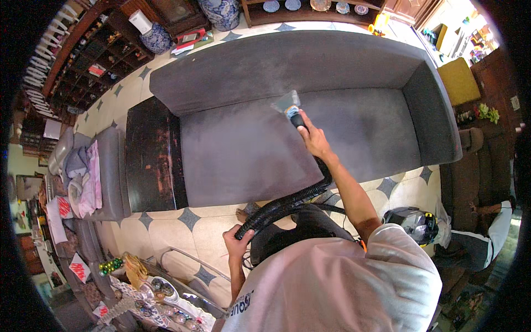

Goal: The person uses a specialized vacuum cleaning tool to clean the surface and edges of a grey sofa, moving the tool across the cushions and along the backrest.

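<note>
My right hand is closed around the black neck of an upholstery extraction nozzle. The nozzle's clear, flared head rests at the seat of a long grey fabric sofa, close to the seam below the backrest. From the nozzle a black corrugated hose curves back towards my body. My left hand grips this hose near its lower bend, in front of my waist. Pale, damp-looking patches and a faint haze show on the seat and lower backrest.
A dark wooden side table with worn patches adjoins the sofa's left end. Behind stand blue-and-white vases and shelves. A black-and-clear machine is on the floor at right, near a seated person. A glass-topped table with ornaments stands lower left.
</note>
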### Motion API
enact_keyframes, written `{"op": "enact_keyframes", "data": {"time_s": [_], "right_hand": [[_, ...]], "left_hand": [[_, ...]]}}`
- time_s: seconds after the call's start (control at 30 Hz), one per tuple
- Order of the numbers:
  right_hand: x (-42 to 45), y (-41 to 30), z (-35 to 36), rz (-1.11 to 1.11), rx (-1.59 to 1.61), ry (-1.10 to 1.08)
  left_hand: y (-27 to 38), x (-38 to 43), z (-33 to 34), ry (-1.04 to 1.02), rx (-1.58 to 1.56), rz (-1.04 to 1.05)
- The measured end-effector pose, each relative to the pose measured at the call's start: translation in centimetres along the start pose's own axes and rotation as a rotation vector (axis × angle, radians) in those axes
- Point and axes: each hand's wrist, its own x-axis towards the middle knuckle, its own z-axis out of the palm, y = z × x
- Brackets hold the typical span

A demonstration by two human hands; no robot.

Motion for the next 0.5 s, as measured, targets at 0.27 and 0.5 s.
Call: {"op": "enact_keyframes", "data": {"time_s": [0.27, 0.5], "right_hand": [[0.2, 3.9, 0.3, 0.116, 0.035, 0.065], [-0.6, 0.2, 3.0, -0.082, -0.153, 0.003]], "left_hand": [[-0.4, -0.1, 0.1, -0.009, -0.003, -0.005], [-0.3, 0.0, -0.4, -0.023, -0.021, -0.044]]}}
